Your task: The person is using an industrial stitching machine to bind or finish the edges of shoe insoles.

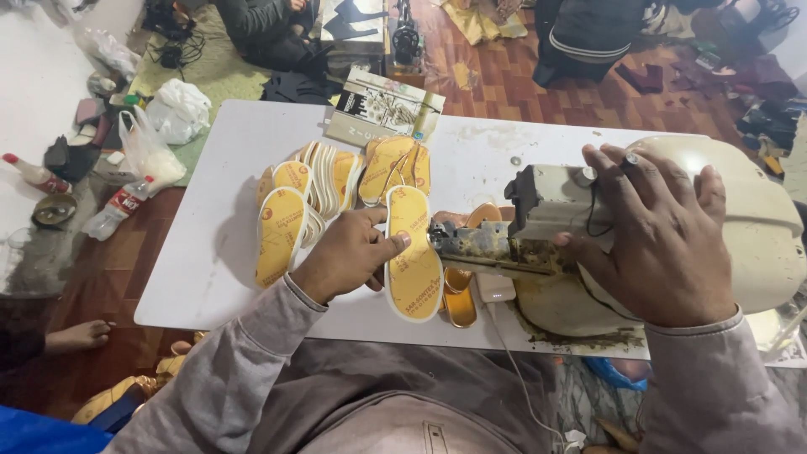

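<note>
Left hand (345,256) pins one yellow insole (413,252) flat on the white counter (218,261), fingers curled, thumb on its edge, the insole's side pushed up to the sewing machine (588,235) head. Right hand (660,240) lies spread, gripping nothing, on top of the machine. Risk, my read: the left thumb sits close to the needle end, so a slip could catch it or skew the seam. Count: one machine, one insole in hand, roughly ten more in the fanned stack (336,181) behind it.
</note>
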